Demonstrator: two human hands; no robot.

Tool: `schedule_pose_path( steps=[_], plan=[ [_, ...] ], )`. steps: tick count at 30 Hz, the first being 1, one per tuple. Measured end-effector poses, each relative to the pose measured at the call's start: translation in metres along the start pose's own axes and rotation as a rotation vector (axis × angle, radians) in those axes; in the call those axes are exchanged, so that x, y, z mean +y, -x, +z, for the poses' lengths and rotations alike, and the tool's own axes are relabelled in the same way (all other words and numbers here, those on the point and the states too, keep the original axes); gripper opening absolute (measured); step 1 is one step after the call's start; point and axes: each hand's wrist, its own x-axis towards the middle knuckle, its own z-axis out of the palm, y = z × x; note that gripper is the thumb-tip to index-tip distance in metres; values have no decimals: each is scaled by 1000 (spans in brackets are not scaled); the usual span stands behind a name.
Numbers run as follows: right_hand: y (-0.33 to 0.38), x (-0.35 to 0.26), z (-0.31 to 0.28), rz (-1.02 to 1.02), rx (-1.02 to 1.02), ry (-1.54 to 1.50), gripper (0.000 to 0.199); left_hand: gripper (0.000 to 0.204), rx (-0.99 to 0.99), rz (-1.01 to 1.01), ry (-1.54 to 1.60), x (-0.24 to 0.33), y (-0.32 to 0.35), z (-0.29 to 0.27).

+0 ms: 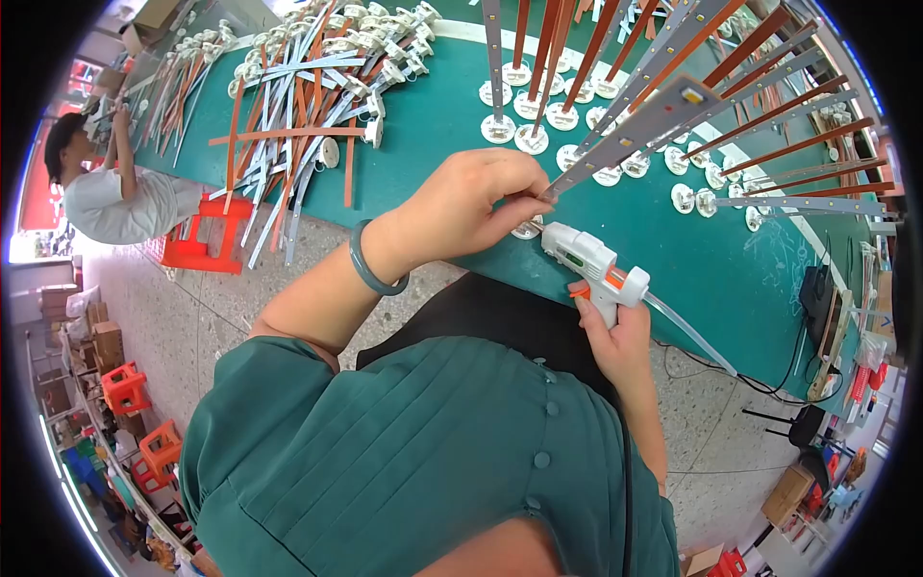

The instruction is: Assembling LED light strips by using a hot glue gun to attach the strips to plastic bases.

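Left hand [471, 197]: thumb and fingertips pinching the lower end of an LED strip [625, 142].
LED strip: slants up and rightward from the left hand's fingertips.
Right hand [620, 348]: wrapped around the handle of a white glue gun [582, 250], a finger at its orange trigger.
Nozzle: points left, near the pinching fingertips and a round white base [524, 232] just below them.
Glue stick [694, 334]: trails rightward from the gun, beyond the right hand.
Standing strips [495, 58]: on the green worktop [423, 125], beyond both hands.
Loose pile [298, 125]: left of the left hand.

A grey-green bangle [359, 262] accompanies a buttoned, pleated green top [385, 452].
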Motion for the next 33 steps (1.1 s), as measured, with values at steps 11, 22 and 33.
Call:
schedule_pose_path(
  steps=[11, 22, 33],
  plan=[
    [0, 4, 2, -64, 24, 126, 13, 10, -56, -37, -15, 2, -1, -5],
    [8, 8, -15, 79, -35, -195, 25, 7, -77, -51, 34, 14, 0, -10],
    [6, 8, -17, 120, -57, -308, 30, 15, -71, -52, 15, 14, -5, 4]
  ],
)
